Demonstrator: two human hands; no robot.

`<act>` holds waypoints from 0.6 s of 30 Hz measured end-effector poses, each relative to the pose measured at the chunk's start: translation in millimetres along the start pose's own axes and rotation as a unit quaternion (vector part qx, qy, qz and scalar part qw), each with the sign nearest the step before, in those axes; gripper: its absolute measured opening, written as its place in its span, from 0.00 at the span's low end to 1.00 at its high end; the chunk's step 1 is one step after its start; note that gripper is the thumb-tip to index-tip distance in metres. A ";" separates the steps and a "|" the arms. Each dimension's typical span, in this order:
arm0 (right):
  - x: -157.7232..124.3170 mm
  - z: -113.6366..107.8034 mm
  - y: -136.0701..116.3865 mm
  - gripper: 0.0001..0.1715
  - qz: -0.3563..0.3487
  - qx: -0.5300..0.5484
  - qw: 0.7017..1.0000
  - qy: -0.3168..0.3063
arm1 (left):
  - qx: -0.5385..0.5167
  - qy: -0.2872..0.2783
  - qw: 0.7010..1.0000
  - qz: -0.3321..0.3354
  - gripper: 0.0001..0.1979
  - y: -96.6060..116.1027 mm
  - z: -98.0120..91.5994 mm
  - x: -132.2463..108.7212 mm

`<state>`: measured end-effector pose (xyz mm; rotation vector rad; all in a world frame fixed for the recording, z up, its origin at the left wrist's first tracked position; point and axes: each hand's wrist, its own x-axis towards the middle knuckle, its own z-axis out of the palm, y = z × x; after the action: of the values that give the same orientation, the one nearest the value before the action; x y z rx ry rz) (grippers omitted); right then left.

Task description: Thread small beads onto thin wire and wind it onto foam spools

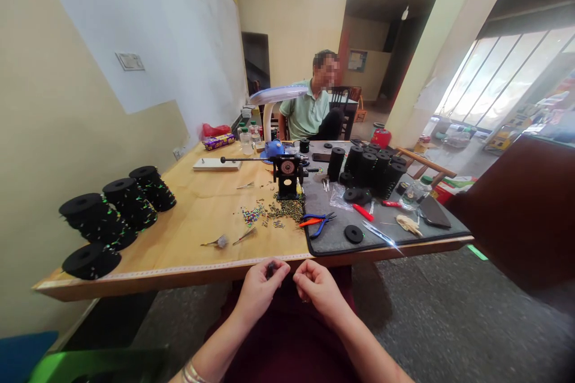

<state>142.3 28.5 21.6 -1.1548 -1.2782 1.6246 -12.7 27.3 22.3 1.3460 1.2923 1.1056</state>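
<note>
My left hand [259,288] is closed in a pinch just off the table's front edge, with a small dark object [270,270] showing between thumb and fingers; its kind is too small to make out. Beside it, a short gap away, my right hand [322,291] has its fingers curled together, and whatever they may hold is hidden. Beyond the hands lie two feather tufts [245,235] and a heap of small brassy beads [285,210]. A black hand-cranked device with a dial [288,175] stands behind the beads.
Black foam spools [85,206] studded with small bright pieces stand at left. More black spools [369,166] crowd the grey mat [327,245], along with blue-and-orange pliers [318,222] and scissors [381,234]. A desk lamp [272,96] rises behind; a person [309,108] sits across.
</note>
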 end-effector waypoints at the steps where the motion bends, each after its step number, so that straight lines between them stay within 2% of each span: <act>1: -0.7 -1.0 -1.5 0.20 -0.004 0.027 1.000 0.010 | -0.019 0.000 1.000 -0.007 0.17 0.1 0.5 -0.2; 4: -3.0 -4.2 -7.4 0.22 -0.009 0.122 0.992 0.035 | -0.065 -0.026 0.997 -0.026 0.19 -0.7 4.6 -2.8; 9: -5.7 -6.2 -16.3 0.24 -0.002 0.234 0.972 0.032 | -0.118 -0.168 0.978 -0.043 0.21 -5.0 19.9 -8.2; 11: -5.5 -6.5 -17.7 0.25 0.002 0.259 0.966 0.031 | -0.143 -0.200 0.968 -0.048 0.19 -7.5 25.9 -8.7; 18: -3.4 -12.6 -16.1 0.26 0.007 0.278 0.958 0.069 | -0.151 -0.163 0.971 -0.088 0.16 -20.8 29.4 -7.8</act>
<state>155.8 32.5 36.8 -0.8999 -0.6549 1.7262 12.8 18.5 -2.9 1.1063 0.9381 0.8741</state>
